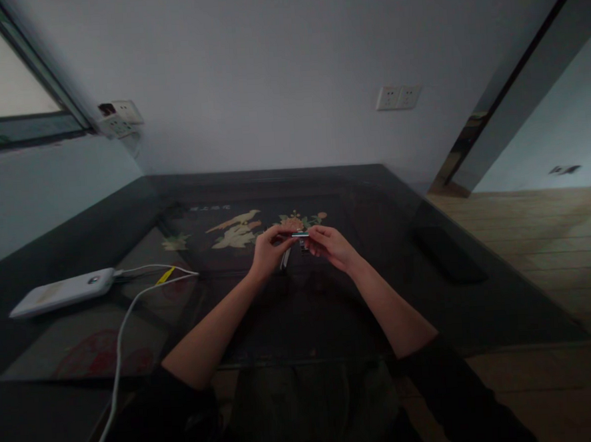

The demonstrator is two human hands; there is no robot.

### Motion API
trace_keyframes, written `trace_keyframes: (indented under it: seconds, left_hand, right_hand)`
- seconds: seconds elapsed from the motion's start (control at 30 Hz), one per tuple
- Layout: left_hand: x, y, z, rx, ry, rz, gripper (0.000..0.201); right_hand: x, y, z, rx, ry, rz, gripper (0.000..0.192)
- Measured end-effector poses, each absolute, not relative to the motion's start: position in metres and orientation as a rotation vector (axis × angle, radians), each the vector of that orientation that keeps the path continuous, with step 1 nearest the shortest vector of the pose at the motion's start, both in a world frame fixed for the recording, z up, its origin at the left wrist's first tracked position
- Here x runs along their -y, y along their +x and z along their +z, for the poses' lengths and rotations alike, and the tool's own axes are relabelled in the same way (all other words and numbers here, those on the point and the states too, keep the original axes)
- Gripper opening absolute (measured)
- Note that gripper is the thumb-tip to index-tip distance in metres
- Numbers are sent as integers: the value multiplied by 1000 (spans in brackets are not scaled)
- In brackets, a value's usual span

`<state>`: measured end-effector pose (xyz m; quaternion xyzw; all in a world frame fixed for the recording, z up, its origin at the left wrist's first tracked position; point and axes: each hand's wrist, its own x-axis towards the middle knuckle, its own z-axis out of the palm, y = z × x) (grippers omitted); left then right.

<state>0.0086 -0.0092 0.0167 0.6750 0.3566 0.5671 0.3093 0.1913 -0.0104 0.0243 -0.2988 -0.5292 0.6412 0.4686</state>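
Note:
Both of my hands meet over the middle of a dark glass-topped table (pixel 332 325). My left hand (pixel 267 249) and my right hand (pixel 329 244) pinch the two ends of a small, thin, shiny object (pixel 300 235) held level between them. What the object is cannot be made out in the dim light. Something small and pale hangs just below it near my left fingers.
A white power bank (pixel 62 292) lies at the table's left with a white cable (pixel 120 352) running toward me. A dark flat object (pixel 450 255) rests at the right edge. Wall sockets (pixel 398 97) sit behind; wooden floor (pixel 541 232) lies to the right.

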Motion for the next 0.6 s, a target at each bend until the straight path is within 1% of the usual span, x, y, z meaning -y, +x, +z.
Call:
trace_keyframes:
  seconds: [0.13, 0.23, 0.37, 0.53, 0.6]
  left_hand:
    - [10, 9, 19, -852, 1827, 1572, 12]
    - [9, 9, 19, -799, 1864, 1620, 14]
    - [8, 10, 18, -787, 1893, 1640, 17]
    - [6, 3, 27, -841, 1983, 1534, 21]
    - [-1, -8, 31, -945, 1938, 1505, 25]
  right_hand:
    - [12, 189, 22, 1260, -606, 1748, 44]
    - [13, 187, 20, 1258, -537, 1809, 46]
    - [14, 188, 21, 1274, -489, 1824, 40]
    - [14, 187, 22, 1270, -471, 1801, 43]
    - [13, 187, 22, 1248, -464, 1755, 44]
